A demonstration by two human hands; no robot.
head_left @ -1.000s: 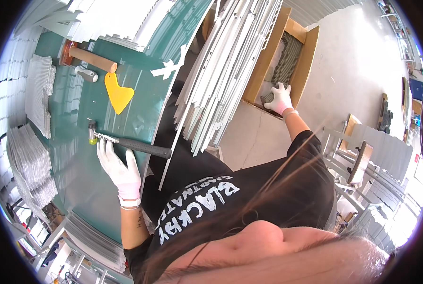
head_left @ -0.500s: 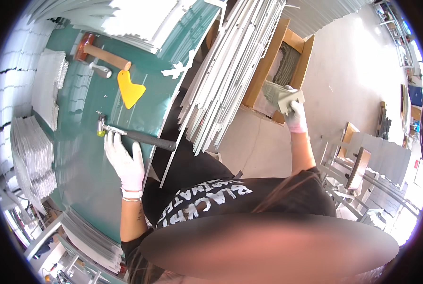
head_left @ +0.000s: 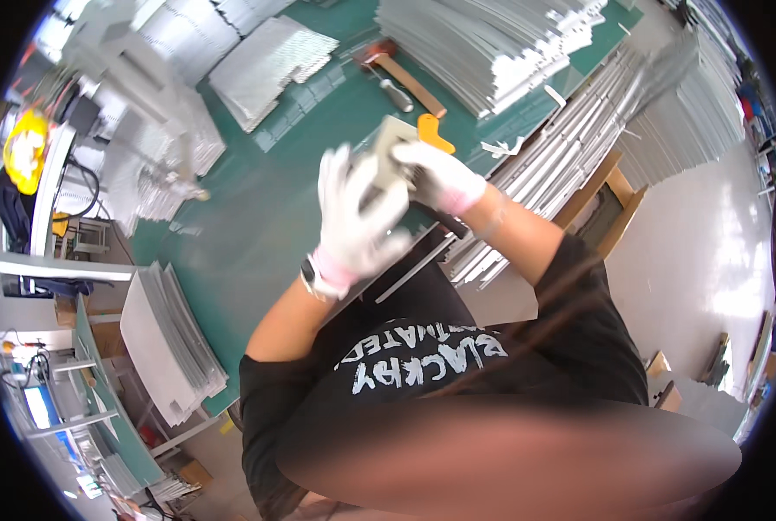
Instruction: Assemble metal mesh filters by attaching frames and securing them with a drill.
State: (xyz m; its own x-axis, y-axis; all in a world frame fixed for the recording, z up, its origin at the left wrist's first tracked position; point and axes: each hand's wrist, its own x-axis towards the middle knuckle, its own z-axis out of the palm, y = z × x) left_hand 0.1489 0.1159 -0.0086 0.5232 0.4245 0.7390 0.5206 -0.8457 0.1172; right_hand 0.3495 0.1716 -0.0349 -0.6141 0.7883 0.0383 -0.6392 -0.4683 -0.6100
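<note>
My right hand, in a white glove, grips a small stack of flat, pale grey-green pieces above the green table; their exact kind is unclear. Right beside the stack is my gloved left hand, its fingers spread and smeared by motion. Whether its fingertips touch the pieces is hard to make out. Beyond my right hand lies a yellow scraper. The dark handle of a tool shows below my right wrist, its head hidden behind my hands.
A wooden-handled mallet and a grey-handled tool lie farther back on the green table. Stacked white panels stand at its left end. Long white strips and an open cardboard box are at the right.
My right hand has brought the pieces from the cardboard box to above the table. My left hand has left the tool and risen beside them. The view has swung left.
</note>
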